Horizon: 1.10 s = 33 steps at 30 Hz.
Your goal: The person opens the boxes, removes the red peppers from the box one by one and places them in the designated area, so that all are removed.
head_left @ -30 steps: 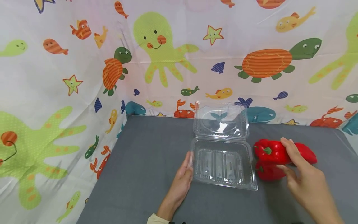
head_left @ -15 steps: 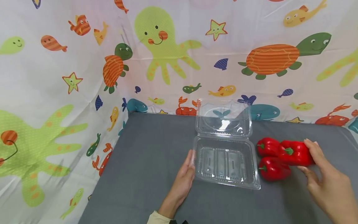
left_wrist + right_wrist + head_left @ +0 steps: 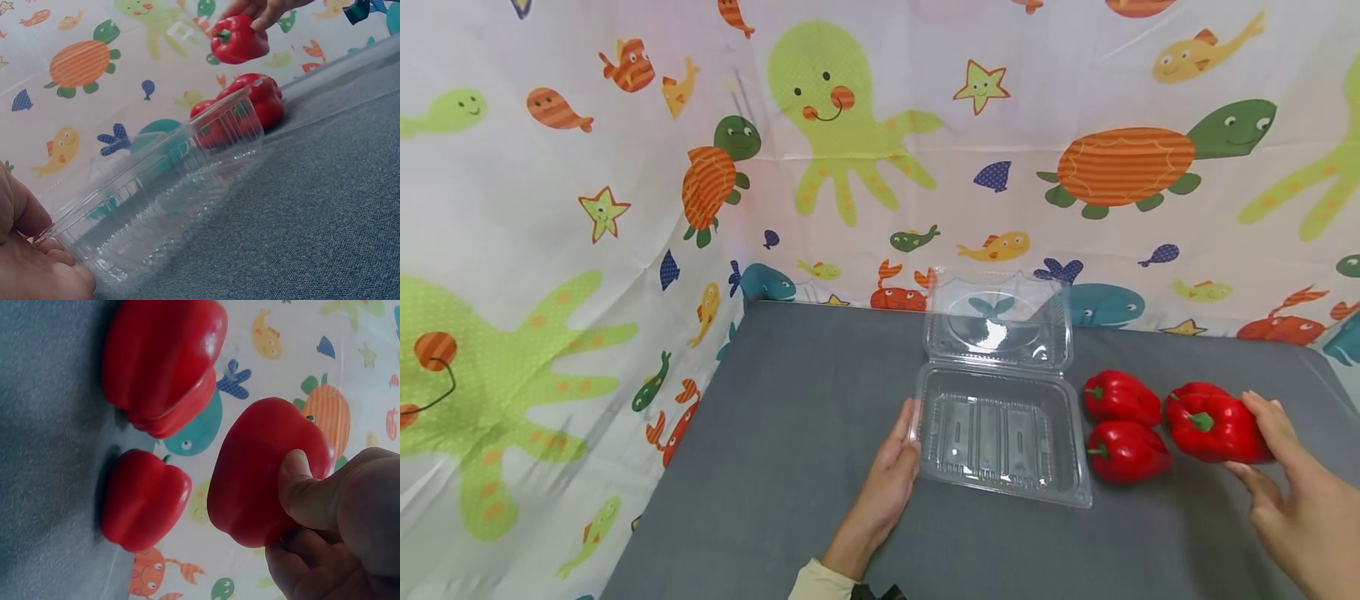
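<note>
My left hand (image 3: 883, 483) pinches the left rim of a clear plastic clamshell container (image 3: 1078, 492), thumb and fingers at its edge in the left wrist view. The container lies with its lid (image 3: 996, 333) folded back, and its tray holds nothing. At the right, my right hand (image 3: 1300, 483) grips a red bell pepper (image 3: 1221, 429) between thumb and fingers, raised above the table in the left wrist view. Two red bell peppers, a back one (image 3: 1120, 397) and a front one (image 3: 1127, 452), lie beside the container. Another pepper (image 3: 147, 500) is mostly hidden behind the held one in the head view.
A grey cloth covers the table (image 3: 805, 400). Behind it and along the left hangs a white curtain (image 3: 880, 200) printed with sea animals. The container's lid stands close to the back curtain.
My right hand has carried the held bell pepper rightward, away from the container and the two peppers beside it. My left hand keeps its grip on the container's rim.
</note>
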Each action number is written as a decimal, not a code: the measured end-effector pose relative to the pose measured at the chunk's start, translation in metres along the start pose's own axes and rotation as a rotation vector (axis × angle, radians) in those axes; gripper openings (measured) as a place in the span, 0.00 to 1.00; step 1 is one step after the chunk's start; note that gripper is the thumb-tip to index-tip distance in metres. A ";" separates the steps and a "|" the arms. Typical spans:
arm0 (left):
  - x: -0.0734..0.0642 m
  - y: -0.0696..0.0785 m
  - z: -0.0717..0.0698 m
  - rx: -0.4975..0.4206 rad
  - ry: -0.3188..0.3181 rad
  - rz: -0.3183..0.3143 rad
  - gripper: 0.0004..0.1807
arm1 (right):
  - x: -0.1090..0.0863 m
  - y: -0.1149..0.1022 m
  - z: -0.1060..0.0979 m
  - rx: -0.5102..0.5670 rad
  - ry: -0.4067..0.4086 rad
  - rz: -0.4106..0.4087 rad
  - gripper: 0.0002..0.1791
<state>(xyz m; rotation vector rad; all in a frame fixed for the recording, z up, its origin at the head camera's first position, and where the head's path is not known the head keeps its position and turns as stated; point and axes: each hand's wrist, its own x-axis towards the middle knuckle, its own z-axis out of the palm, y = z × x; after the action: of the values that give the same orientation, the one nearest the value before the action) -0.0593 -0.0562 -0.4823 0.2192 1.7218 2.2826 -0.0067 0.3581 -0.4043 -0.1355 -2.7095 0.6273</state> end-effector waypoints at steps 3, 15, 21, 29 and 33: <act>0.002 0.001 0.000 -0.003 -0.006 0.003 0.36 | 0.000 0.004 0.001 -0.009 -0.028 0.013 0.58; 0.001 -0.001 -0.001 0.000 -0.011 0.000 0.36 | -0.002 0.023 0.005 -0.050 -0.092 0.036 0.59; 0.000 -0.002 -0.002 0.003 -0.012 0.008 0.37 | -0.006 0.027 0.006 -0.054 -0.131 0.051 0.61; -0.001 -0.002 -0.002 -0.008 -0.022 0.006 0.37 | -0.008 0.033 0.008 -0.044 -0.182 0.053 0.61; -0.001 -0.001 -0.002 -0.003 -0.014 0.003 0.37 | -0.009 0.033 0.009 -0.051 -0.186 0.063 0.60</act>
<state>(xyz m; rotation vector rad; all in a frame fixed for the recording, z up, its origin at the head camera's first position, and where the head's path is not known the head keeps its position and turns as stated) -0.0589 -0.0578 -0.4841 0.2366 1.7124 2.2805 -0.0009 0.3821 -0.4295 -0.1852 -2.9120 0.6163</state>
